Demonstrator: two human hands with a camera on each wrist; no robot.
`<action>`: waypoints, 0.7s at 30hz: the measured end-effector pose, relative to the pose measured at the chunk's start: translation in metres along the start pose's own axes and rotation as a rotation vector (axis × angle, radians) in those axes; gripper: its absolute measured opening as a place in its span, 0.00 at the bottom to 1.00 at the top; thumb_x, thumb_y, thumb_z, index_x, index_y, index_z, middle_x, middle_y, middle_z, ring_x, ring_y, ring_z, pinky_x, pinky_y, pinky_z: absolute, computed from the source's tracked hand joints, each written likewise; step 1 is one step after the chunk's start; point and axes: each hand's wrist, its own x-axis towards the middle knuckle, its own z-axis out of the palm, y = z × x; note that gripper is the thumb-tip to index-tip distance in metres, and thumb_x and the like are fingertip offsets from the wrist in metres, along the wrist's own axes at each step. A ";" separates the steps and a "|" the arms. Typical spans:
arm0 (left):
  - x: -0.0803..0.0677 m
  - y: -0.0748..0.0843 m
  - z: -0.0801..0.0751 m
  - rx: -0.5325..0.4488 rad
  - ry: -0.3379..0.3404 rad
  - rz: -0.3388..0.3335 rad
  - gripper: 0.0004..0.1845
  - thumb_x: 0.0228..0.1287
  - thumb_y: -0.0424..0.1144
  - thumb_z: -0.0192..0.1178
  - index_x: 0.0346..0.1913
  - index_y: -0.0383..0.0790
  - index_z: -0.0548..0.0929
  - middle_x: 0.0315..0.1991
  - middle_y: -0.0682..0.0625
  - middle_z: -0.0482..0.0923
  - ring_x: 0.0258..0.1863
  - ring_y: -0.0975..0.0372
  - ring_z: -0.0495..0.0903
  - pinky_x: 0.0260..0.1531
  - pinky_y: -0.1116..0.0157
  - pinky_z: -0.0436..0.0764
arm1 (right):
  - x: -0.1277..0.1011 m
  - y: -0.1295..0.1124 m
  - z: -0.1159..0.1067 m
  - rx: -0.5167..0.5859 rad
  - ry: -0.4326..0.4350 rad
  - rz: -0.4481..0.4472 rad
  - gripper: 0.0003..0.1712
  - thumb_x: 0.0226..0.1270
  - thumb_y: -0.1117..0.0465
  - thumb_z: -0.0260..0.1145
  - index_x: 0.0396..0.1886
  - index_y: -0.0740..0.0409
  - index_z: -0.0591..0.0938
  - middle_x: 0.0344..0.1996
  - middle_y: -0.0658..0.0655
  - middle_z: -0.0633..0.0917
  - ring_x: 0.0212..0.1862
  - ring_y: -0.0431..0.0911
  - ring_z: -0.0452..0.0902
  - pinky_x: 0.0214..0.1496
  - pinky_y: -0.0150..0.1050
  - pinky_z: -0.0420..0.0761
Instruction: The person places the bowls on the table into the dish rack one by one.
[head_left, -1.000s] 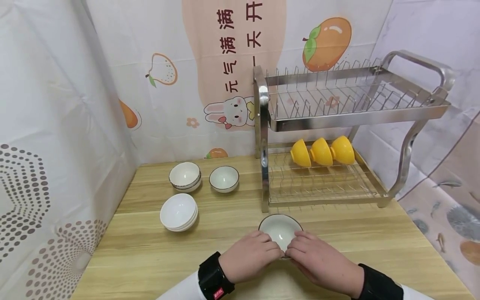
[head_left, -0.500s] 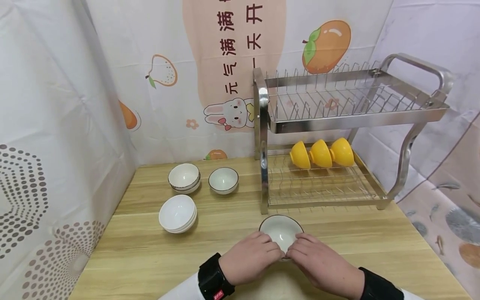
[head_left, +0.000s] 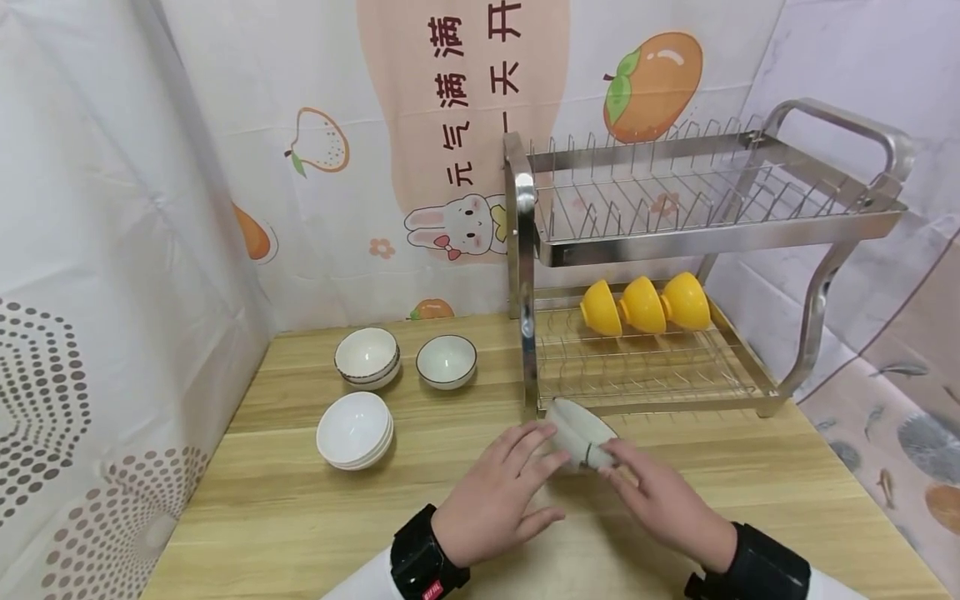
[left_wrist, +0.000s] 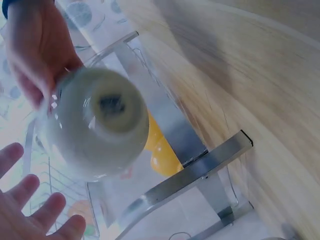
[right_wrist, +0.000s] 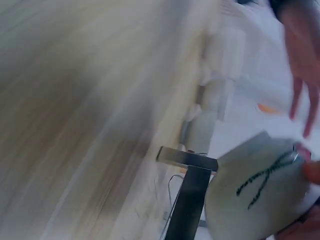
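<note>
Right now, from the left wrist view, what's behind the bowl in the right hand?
Behind the bowl, parts of the metal rack and yellow bowls show. The bowl covers whatever lies directly behind it, and its inside faces away, unseen.

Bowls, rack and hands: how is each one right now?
Held bowl: tipped over sideways
Right hand: gripping it
Left hand: fingers spread, gripping nothing
Yellow bowls: on their sides
Rack: standing
Plain white bowls: stacked, upright
Dark-rimmed bowls: stacked, upright
Lone bowl: upright

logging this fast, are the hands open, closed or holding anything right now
Left hand: open, holding nothing.
Right hand: closed, holding the tilted bowl.
</note>
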 end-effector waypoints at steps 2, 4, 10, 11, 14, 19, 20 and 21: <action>0.000 0.001 0.001 0.002 -0.027 -0.012 0.36 0.67 0.64 0.55 0.71 0.48 0.68 0.75 0.45 0.58 0.73 0.54 0.57 0.73 0.56 0.56 | 0.009 0.001 -0.008 0.172 0.000 0.153 0.15 0.75 0.61 0.59 0.56 0.60 0.78 0.49 0.56 0.84 0.51 0.49 0.79 0.48 0.48 0.82; 0.001 0.003 0.003 0.015 -0.057 -0.007 0.37 0.68 0.67 0.51 0.72 0.50 0.67 0.75 0.46 0.57 0.74 0.53 0.56 0.73 0.55 0.56 | 0.020 0.005 -0.015 0.349 0.011 0.256 0.19 0.78 0.59 0.55 0.61 0.67 0.74 0.52 0.62 0.82 0.53 0.47 0.77 0.52 0.42 0.79; 0.013 0.011 0.010 0.024 -0.134 0.032 0.39 0.66 0.72 0.47 0.73 0.54 0.66 0.75 0.49 0.56 0.74 0.52 0.54 0.73 0.53 0.55 | 0.059 0.022 -0.027 0.723 0.014 0.378 0.31 0.81 0.51 0.51 0.69 0.72 0.63 0.63 0.63 0.71 0.57 0.38 0.69 0.57 0.29 0.70; 0.015 0.013 0.011 0.025 -0.145 0.041 0.40 0.66 0.73 0.46 0.73 0.54 0.66 0.75 0.50 0.56 0.74 0.52 0.54 0.73 0.53 0.55 | 0.067 0.024 -0.027 0.757 0.013 0.390 0.33 0.81 0.50 0.50 0.70 0.72 0.62 0.64 0.63 0.68 0.59 0.40 0.67 0.59 0.30 0.69; 0.022 0.017 0.014 0.017 -0.190 0.067 0.40 0.66 0.74 0.44 0.74 0.56 0.65 0.76 0.50 0.55 0.74 0.54 0.54 0.72 0.53 0.57 | 0.091 0.033 -0.028 0.838 0.010 0.401 0.35 0.81 0.49 0.49 0.73 0.71 0.57 0.69 0.63 0.63 0.61 0.44 0.65 0.66 0.38 0.67; 0.029 0.023 0.021 0.004 -0.241 0.110 0.42 0.64 0.75 0.43 0.76 0.58 0.62 0.77 0.51 0.53 0.75 0.55 0.52 0.72 0.53 0.57 | 0.128 0.050 -0.024 0.905 0.018 0.420 0.35 0.81 0.51 0.48 0.75 0.71 0.54 0.72 0.64 0.60 0.63 0.44 0.65 0.71 0.41 0.63; 0.030 0.024 0.022 0.009 -0.246 0.116 0.43 0.64 0.76 0.43 0.76 0.58 0.61 0.77 0.51 0.53 0.75 0.55 0.52 0.72 0.53 0.57 | 0.134 0.053 -0.023 0.914 0.018 0.420 0.35 0.82 0.51 0.47 0.75 0.72 0.54 0.72 0.65 0.59 0.63 0.44 0.65 0.70 0.41 0.64; 0.030 0.025 0.024 0.011 -0.254 0.120 0.43 0.63 0.76 0.43 0.76 0.58 0.61 0.77 0.51 0.52 0.75 0.55 0.51 0.73 0.53 0.56 | 0.140 0.055 -0.022 0.924 0.021 0.427 0.35 0.82 0.52 0.47 0.75 0.72 0.54 0.73 0.65 0.58 0.63 0.44 0.64 0.71 0.42 0.63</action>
